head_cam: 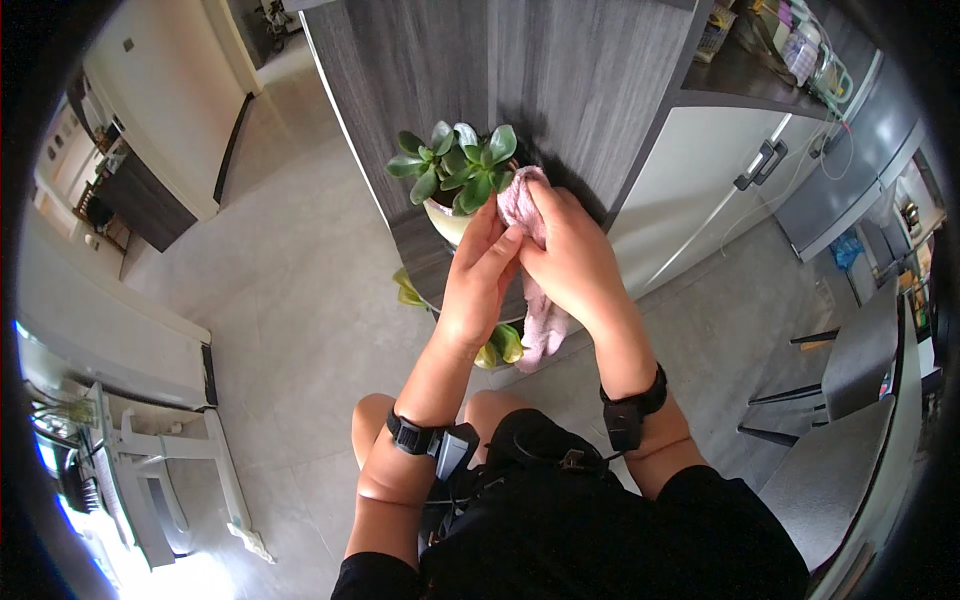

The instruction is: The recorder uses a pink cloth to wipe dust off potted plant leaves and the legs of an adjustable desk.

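Note:
A jade-like succulent [469, 161] with thick green leaves grows in a pale rounded pot [447, 222], which stands on a dark wood-grain shelf [420, 244]. My right hand [574, 244] grips a pink terry cloth [525, 199] beside the plant's right side, and the cloth's loose end hangs below the hand. At the front of the pot is my left hand [480, 277], its fingertips by the lower leaves and its thumb close to the cloth. Whether these fingers pinch a leaf, the pot or the cloth is hidden.
Yellow-green leaves [507, 343] show below the shelf. A grey wood-grain panel [480, 67] rises behind the plant. White cabinet doors [697, 172] with a handle lock [761, 165] adjoin on the right. Grey chairs [832, 442] stand at right, a white frame [180, 457] at left.

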The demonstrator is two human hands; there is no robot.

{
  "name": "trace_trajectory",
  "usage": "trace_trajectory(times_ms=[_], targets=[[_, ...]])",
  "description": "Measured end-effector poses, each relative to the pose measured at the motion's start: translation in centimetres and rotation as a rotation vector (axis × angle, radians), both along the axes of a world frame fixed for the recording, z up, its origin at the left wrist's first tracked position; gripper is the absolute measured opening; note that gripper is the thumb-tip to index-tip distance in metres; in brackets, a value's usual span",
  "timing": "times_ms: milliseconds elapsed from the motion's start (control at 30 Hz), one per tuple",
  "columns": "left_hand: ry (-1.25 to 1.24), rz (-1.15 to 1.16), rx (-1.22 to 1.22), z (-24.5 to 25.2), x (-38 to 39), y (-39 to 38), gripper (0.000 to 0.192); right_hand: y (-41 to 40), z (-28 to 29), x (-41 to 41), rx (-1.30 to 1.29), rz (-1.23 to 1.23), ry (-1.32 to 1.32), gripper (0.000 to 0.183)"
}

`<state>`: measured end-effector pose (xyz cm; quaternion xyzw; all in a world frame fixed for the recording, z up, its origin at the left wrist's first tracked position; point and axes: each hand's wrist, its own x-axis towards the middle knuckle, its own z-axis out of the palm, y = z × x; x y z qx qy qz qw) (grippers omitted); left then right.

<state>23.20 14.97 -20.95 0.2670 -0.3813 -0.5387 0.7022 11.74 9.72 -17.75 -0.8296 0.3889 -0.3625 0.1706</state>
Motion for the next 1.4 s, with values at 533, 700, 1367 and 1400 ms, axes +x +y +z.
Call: trace_trajectory(times_ms=[533, 700, 1367, 1400], targets=[[-0.079, -0.008, -0.050, -0.3, 0.4, 0.0, 0.062, 0.3, -0.1, 0.7, 0.011, -0.063, 0.011, 0.038], [-0.092, -0.008, 0.049, -0.2, 0.7, 0.1, 0.065, 0.8, 0.2, -0.4, 0.006, -0.022, 0.006, 0.031], [-0.234, 0.015, -0.042, -1.1, 0.7, -0.7, 0.066, 0.8, 0.4, -0.5, 0.062, -0.077, 0.041, 0.044], [-0.234, -0.004, -0.030, -0.8, 0.7, -0.4, 0.066, 1.1, 0.6, -0.7, 0.073, -0.075, 0.062, 0.041]])
